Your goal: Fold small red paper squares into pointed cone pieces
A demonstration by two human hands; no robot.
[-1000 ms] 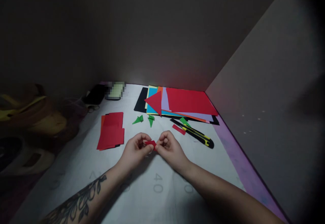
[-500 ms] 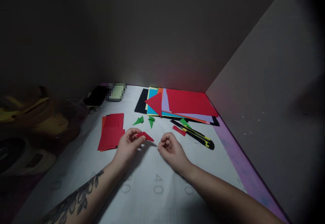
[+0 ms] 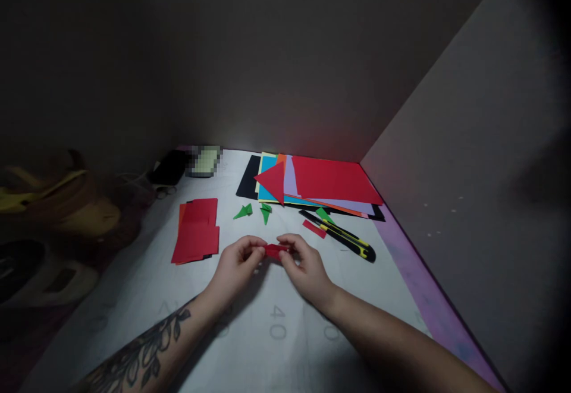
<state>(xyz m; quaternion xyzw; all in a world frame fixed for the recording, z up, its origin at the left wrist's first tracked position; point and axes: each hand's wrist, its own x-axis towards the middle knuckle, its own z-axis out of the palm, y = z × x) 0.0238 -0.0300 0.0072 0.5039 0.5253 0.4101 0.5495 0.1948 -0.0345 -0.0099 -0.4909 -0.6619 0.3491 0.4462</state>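
A small folded piece of red paper point(image 3: 274, 251) is held between both hands, just above the white table covering. My left hand point(image 3: 238, 262) pinches its left end with thumb and fingers. At its right end, my right hand point(image 3: 306, 265) has thumb and fingers closed on it as well. Just beyond the hands lie two small folded green paper pieces point(image 3: 243, 211). To the right rests a black and yellow utility knife point(image 3: 348, 241), beside a narrow red paper strip point(image 3: 314, 229) and a green paper scrap point(image 3: 324, 216).
Stacked coloured sheets point(image 3: 339, 180) lie at the back, with a red paper triangle point(image 3: 273, 182) on their left part. Red rectangular papers point(image 3: 196, 238) are piled at left. Scissor handles point(image 3: 166, 191) and a black object point(image 3: 170, 167) sit at the back left. Walls stand behind and at right.
My left hand has moved the folded red paper to the right. My right hand, apart from it before, now grips its right end.
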